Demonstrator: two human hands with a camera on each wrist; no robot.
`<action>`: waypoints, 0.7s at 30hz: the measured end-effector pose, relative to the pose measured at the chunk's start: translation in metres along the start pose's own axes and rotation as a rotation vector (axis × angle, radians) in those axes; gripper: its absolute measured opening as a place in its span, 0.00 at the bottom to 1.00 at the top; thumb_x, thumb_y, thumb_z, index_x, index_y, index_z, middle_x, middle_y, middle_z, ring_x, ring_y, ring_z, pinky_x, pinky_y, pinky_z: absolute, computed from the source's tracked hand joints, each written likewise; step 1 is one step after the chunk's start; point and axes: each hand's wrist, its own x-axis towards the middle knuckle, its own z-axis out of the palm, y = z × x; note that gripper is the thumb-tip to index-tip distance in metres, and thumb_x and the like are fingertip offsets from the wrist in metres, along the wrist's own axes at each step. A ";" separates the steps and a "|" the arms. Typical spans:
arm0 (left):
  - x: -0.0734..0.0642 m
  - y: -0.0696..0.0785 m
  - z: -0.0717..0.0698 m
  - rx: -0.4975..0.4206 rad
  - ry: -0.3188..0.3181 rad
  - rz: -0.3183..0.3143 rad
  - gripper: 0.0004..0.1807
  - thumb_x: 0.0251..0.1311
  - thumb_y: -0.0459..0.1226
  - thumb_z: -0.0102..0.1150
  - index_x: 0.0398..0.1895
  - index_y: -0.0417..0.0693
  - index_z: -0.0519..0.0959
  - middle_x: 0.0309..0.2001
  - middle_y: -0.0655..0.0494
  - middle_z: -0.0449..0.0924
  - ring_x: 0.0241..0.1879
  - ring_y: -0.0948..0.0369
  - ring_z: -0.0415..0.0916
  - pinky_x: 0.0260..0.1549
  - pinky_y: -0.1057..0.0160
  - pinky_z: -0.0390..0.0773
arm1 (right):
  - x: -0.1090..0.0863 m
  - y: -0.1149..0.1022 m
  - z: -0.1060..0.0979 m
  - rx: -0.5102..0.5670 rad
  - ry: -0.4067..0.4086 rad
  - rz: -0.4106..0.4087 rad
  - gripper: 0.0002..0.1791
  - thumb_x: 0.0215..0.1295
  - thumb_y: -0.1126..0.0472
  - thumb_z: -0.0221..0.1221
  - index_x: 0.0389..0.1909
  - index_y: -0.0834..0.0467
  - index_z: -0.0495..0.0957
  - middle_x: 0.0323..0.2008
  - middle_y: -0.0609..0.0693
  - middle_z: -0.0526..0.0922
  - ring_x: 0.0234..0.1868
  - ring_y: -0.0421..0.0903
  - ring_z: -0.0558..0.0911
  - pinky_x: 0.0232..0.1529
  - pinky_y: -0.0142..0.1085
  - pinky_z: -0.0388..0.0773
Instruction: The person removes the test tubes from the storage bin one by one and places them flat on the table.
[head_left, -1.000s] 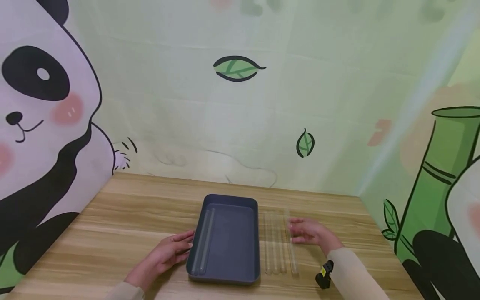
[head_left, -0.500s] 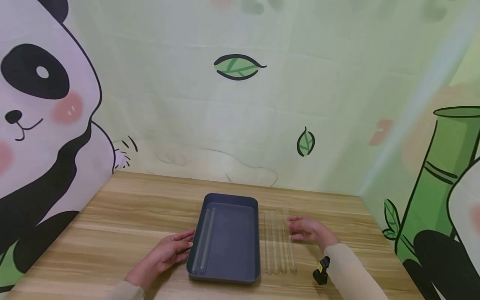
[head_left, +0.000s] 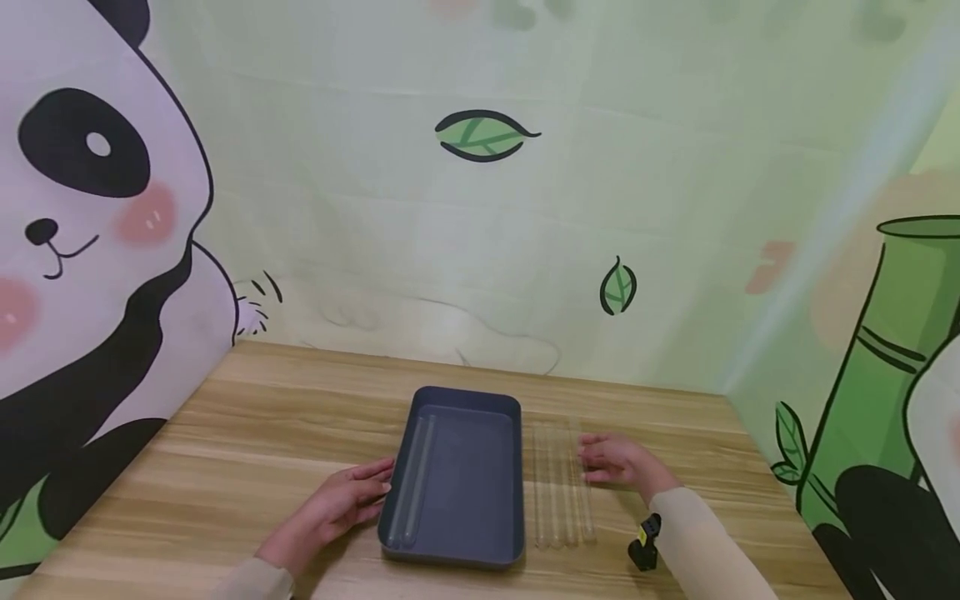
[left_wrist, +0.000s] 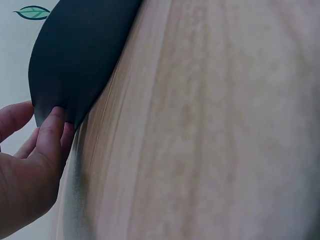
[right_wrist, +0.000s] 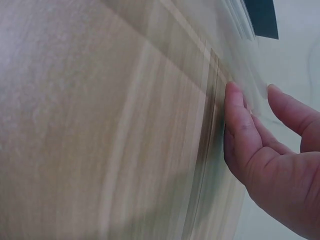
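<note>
We see the left hand (head_left: pixel 341 502), fingers extended and ungrasping, touching the left wall of a dark blue rectangular tray (head_left: pixel 468 483); two slender clear tubes (head_left: pixel 417 483) lie inside, at left. Right of it, on the wood-grain table (head_left: pixel 300 400), the right hand's (head_left: pixel 621 460) relaxed, unclenched fingers touch the rightmost of a row of clear tubes (head_left: pixel 555 500).

Against a second ago, we note the rightmost clear tube (head_left: pixel 583 500) has slid closer to its neighbouring tubes (head_left: pixel 556 500), narrowing the gap at its near end, and the right hand (head_left: pixel 618 461) has edged slightly toward the tray (head_left: pixel 468 492).
</note>
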 end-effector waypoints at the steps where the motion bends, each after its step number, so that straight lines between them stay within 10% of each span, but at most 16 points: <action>1: 0.000 0.000 0.000 -0.001 0.002 0.000 0.37 0.69 0.30 0.55 0.77 0.28 0.54 0.78 0.31 0.50 0.50 0.71 0.81 0.53 0.65 0.84 | 0.000 0.000 -0.001 0.003 -0.004 -0.001 0.33 0.75 0.70 0.52 0.75 0.75 0.52 0.49 0.53 0.76 0.51 0.44 0.76 0.47 0.35 0.88; 21: 0.001 0.001 0.000 -0.001 0.001 -0.009 0.36 0.70 0.29 0.54 0.77 0.29 0.53 0.78 0.32 0.48 0.49 0.71 0.81 0.52 0.65 0.84 | 0.000 0.003 0.004 -0.025 0.060 -0.007 0.31 0.72 0.71 0.54 0.72 0.75 0.59 0.40 0.49 0.78 0.40 0.41 0.78 0.41 0.34 0.88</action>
